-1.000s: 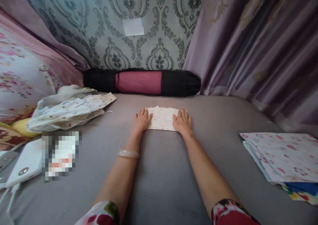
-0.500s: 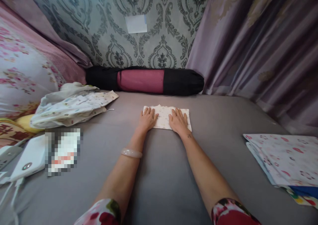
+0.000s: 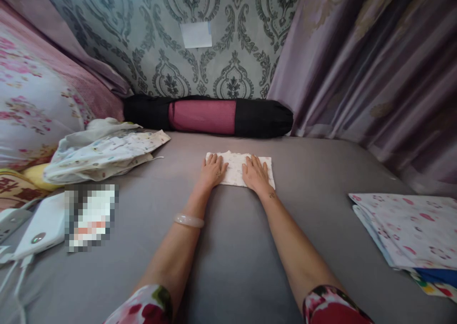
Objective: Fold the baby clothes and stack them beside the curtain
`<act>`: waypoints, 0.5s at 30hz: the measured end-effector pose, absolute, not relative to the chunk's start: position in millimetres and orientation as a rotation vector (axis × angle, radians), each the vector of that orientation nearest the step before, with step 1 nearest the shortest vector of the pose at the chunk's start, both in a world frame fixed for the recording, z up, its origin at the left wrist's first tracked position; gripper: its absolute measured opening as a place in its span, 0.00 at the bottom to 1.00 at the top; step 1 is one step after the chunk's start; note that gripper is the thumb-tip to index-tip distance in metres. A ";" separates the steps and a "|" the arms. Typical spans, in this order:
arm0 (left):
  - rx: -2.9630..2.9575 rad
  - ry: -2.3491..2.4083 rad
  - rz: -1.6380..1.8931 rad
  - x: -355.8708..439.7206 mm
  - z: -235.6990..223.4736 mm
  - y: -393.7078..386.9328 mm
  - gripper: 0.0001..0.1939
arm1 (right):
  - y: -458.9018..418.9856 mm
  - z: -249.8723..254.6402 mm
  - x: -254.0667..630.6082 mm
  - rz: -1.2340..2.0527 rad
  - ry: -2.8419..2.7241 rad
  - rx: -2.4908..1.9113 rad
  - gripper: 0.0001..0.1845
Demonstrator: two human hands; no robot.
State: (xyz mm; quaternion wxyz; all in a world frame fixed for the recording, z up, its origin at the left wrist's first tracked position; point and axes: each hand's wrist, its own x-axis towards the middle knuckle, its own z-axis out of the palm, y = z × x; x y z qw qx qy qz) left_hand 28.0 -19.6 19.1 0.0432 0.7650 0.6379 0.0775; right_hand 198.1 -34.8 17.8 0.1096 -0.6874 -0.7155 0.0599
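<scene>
A small white patterned cloth (image 3: 234, 168), folded into a flat rectangle, lies on the grey sheet (image 3: 228, 248) in front of me. Flat on its left end rests my left hand (image 3: 213, 170), fingers stretched out and pointing away from me. My right hand (image 3: 255, 172) presses on the right part of the cloth in the same way, fingers slightly spread. Neither hand grips anything. The cloth's middle and far edge show between the hands; what lies under the palms is hidden.
A black and pink rolled bundle (image 3: 203, 116) lies along the wall. Crumpled white patterned clothes (image 3: 107, 152) sit at left, with a white power bank (image 3: 43, 224) and cables nearer me. Folded printed fabrics (image 3: 414, 228) are stacked at right, near the purple curtain (image 3: 328, 66).
</scene>
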 end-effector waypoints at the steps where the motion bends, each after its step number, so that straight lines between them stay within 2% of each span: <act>1: 2.349 1.949 0.255 30.0 19.9 -19.4 0.26 | -35.2 19.7 196.8 0.173 -2.112 -1.999 0.29; 15: 2.477 1.818 0.269 56.8 6.5 -28.8 0.26 | -36.1 10.5 188.4 0.161 -2.184 -1.937 0.28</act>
